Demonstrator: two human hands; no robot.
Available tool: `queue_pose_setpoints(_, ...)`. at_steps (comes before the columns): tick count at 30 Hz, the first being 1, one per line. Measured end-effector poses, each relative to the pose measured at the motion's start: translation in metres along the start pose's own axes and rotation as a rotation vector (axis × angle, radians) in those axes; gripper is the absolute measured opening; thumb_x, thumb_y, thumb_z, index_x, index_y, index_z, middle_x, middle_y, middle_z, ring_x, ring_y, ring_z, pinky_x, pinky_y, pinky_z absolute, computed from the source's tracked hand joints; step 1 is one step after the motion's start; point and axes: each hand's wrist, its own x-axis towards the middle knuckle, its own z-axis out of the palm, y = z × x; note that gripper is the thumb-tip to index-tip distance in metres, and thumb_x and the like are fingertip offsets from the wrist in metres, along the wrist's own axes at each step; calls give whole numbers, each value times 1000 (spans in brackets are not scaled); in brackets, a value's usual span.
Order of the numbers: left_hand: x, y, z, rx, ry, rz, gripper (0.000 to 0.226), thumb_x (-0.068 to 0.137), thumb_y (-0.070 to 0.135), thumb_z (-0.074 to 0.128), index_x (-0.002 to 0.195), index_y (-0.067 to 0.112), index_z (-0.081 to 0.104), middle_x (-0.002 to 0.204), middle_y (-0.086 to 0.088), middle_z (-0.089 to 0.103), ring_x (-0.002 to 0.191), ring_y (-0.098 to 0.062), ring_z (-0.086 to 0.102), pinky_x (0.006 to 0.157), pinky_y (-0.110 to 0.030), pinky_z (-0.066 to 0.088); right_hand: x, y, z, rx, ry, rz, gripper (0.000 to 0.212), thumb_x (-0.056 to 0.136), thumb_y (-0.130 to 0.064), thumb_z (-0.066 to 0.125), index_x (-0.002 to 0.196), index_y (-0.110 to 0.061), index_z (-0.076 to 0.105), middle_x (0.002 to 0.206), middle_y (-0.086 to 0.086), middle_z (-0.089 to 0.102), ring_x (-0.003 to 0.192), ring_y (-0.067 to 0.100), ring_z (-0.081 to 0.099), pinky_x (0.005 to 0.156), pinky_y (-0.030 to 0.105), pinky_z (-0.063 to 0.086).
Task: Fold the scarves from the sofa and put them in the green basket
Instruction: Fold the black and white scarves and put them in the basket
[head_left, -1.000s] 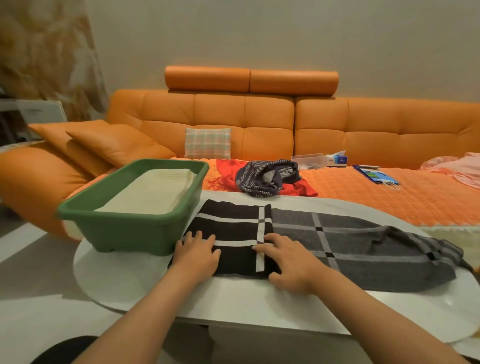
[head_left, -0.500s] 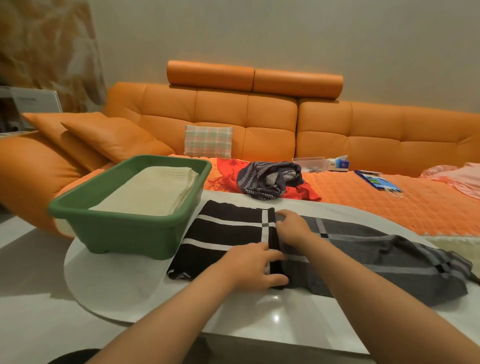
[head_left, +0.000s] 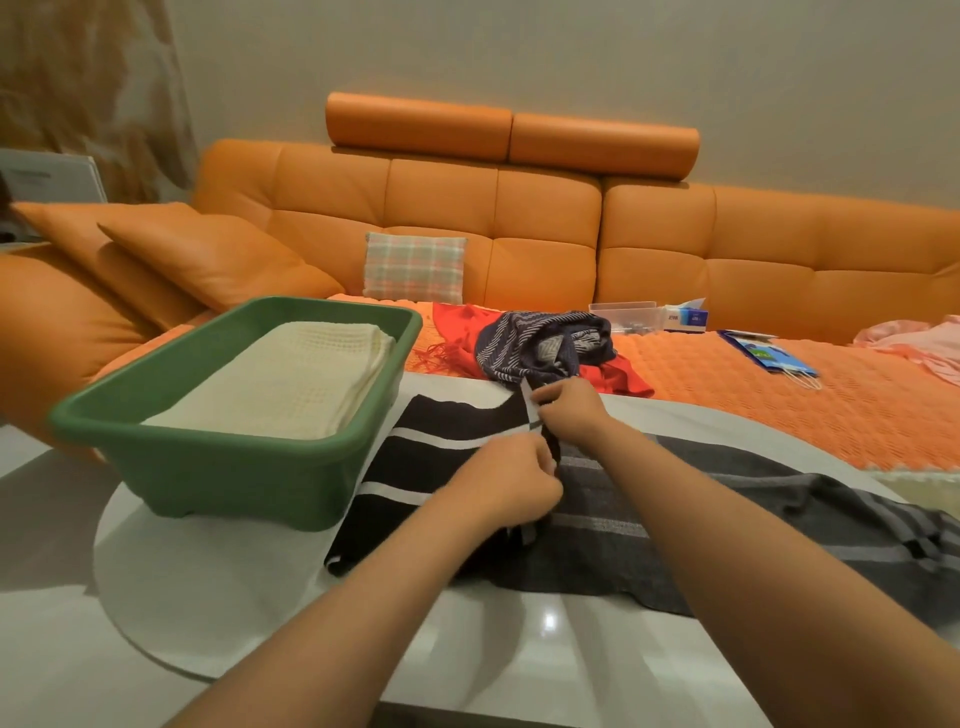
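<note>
Both hands work at centre frame, close together but not touching, forearms reaching in from the bottom edge. Left hand (head_left: 511, 486) sits nearer the viewer, fingers curled, pinching the plaid scarf (head_left: 431, 467) along the line where its black half meets its grey half. Right hand (head_left: 569, 410) is just beyond it, at the scarf's far edge, thumb and fingers pinching the same line; the cloth stands up a little there.

Plaid scarf lies across the white table (head_left: 208, 597), black part toward the left, grey part trailing off to the right edge of the frame.

Count:
- Green basket (head_left: 234, 483): one, on the table at left, its corner just beside the scarf's black end.
- Cream cloth (head_left: 291, 379): one, folded, lying inside the basket.
- Scarves on the sofa (head_left: 545, 234): two, in a heap above the hands, a navy striped scarf (head_left: 530, 343) on top of a red scarf (head_left: 457, 327).
- Cushions: one checked cushion (head_left: 414, 267) against the backrest, two orange cushions (head_left: 208, 254) at upper left.
- Tissue box (head_left: 688, 314): one, on the sofa seat at right of centre.
</note>
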Motion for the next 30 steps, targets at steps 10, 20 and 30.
queue_pose_setpoints(10,-10,-12,22,12,-184,106,27,99,33,49,124,32,57,115,3,63,97,-12,62,90,-36,54,-20,14,-23,-504,-179,72,60,89,-26,61,147,-29,45,152,12,40,133,34,44,109,48,41)
queue_pose_setpoints(20,-36,-80,3,443,-44,-44,68,97,61,35,156,33,15,163,1,18,148,-23,20,118,-47,21,-91,31,9,-527,-278,-171,59,100,-44,47,155,-28,31,165,5,18,150,27,20,121,44,22)
queue_pose_setpoints(30,-54,-76,-17,257,216,-428,15,94,12,45,82,12,53,101,-12,64,85,-28,58,67,-31,43,-135,24,7,-422,-346,-161,60,102,-46,46,156,-31,27,166,1,13,152,23,15,122,42,17)
